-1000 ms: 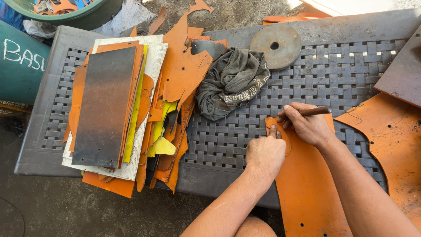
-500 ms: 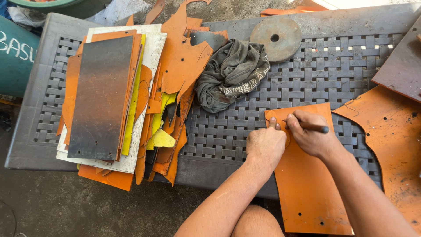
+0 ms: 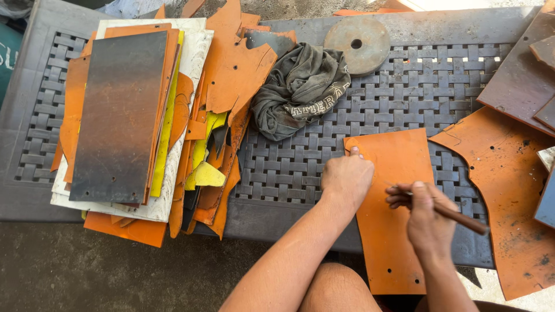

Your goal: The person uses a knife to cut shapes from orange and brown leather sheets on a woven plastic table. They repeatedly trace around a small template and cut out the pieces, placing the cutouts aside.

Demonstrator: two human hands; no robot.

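Right hand [image 3: 426, 222] closed around a brown-handled tool [image 3: 457, 216], fingers wrapped over the handle; handle end sticks out toward the right, working tip hidden behind the fingers, so tip contact with the sheet cannot be confirmed. Left hand [image 3: 347, 178] holds nothing: it lies palm-down and loosely curled on the upper left part of an orange sheet [image 3: 393, 231], fingertips near the sheet's top left corner, pressing it flat. Sheet is rectangular, lower centre-right of frame, lying on a grey woven-pattern table [image 3: 439, 86] with its lower end hanging past the table's near edge; small holes visible near its bottom corners. Right of it, just beside, a larger irregular orange piece [image 3: 509, 196] with dark specks. Upper right corner: dark brown plates [image 3: 520, 69]. Top centre: grey round disc [image 3: 356, 44] with a centre hole, touching a crumpled dark grey cloth [image 3: 300, 89] to its lower left. Left half of frame: a stack of sheets [image 3: 173, 115], white board at the base, orange and yellow offcuts splayed along its right side, one dark rust-shaded plate [image 3: 118, 115] on top. Bare concrete floor [image 3: 87, 271] at lower left. Person's knee shows at bottom centre between the forearms.
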